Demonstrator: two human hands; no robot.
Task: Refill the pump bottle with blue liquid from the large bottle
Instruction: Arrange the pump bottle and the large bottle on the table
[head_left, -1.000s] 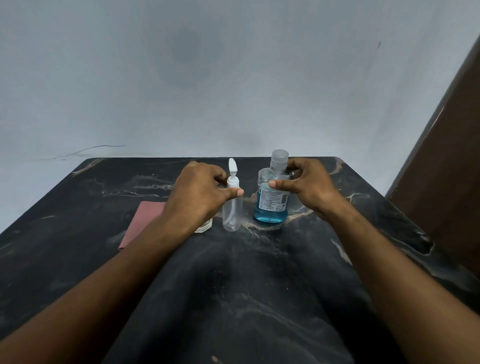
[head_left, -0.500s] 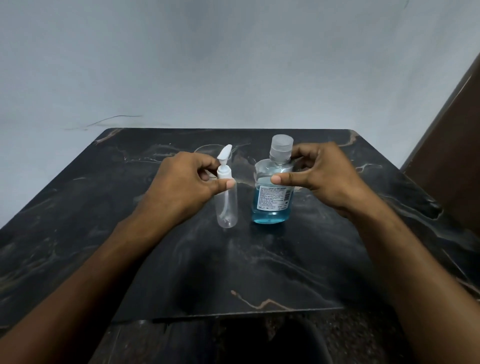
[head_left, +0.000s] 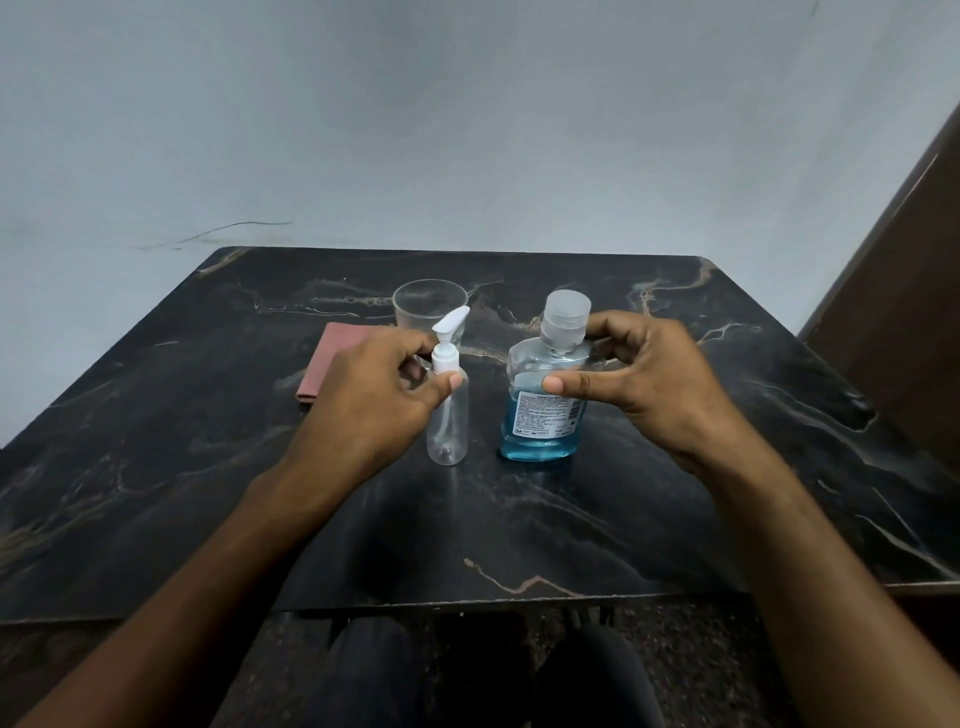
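Two bottles stand upright on the dark marble table (head_left: 675, 519), one in each of my hands. My left hand (head_left: 374, 400) pinches the clear pump bottle (head_left: 448, 415) at its white collar, thumb in front. My right hand (head_left: 639, 379) wraps the shoulder of the large bottle (head_left: 543, 415), blue liquid low inside, cap on. Beyond my left grip sit a clear cup (head_left: 429, 306) and a reddish wallet (head_left: 332, 358).

Hidden or unreadable, as we log it: label print on the large bottle (head_left: 545, 415), too small to read; near corner of the reddish pad (head_left: 332, 364), covered by the left hand (head_left: 374, 400); lower part of the clear cup (head_left: 428, 306), behind the pump bottle (head_left: 448, 415); both forearms, cut by the bottom edge; table (head_left: 156, 467), cropped left and right.
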